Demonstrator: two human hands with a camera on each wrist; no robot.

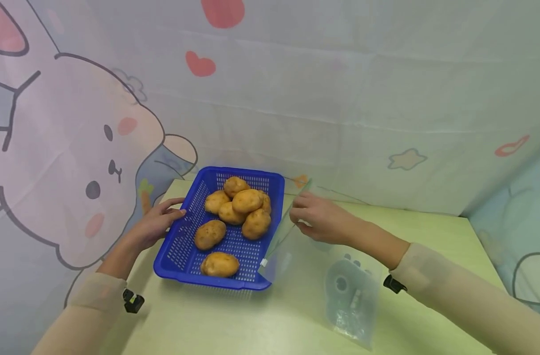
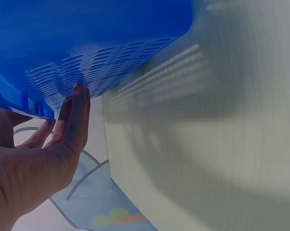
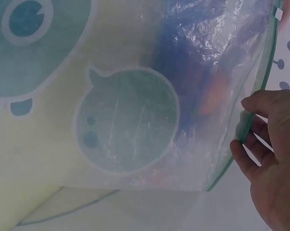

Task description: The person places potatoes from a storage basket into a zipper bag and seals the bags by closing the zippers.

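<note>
Left hand (image 1: 156,224) at the desk's (image 1: 216,325) left edge, fingers straight and together, laid flat against the left wall of the blue basket (image 1: 181,246). In the left wrist view the fingertips (image 2: 80,96) touch the slotted blue plastic just under the rim – pressing or steadying, nothing pinched or wrapped.

The basket sits toward the desk's back left corner, long side running front to back, perforated floor and walls. Seven potatoes (image 1: 247,201) inside: five heaped at the far end, touching one another; one (image 1: 210,234) lying alone at mid-floor; one (image 1: 220,264) near the front wall.

Just right of the basket, a clear zip bag (image 1: 296,256) with a green seal strip and printed pale-teal cartoon shapes. Its open edge stands tilted up along the basket's right rim, its white slider tab (image 1: 263,263) close to the basket's front right corner; the rest of the bag trails flat across the desk toward the front right, the teal print lying there.

Right hand (image 1: 323,219) over the middle of the desk, beside the basket's far right side – thumb and curled fingers pinching the bag's green edge. The right wrist view shows the fingers (image 3: 253,127) closed on that strip, the film hanging crinkled below, blue and orange showing blurred through it.

Cartoon-print cloth (image 1: 341,98) hangs behind the desk's back edge
</note>
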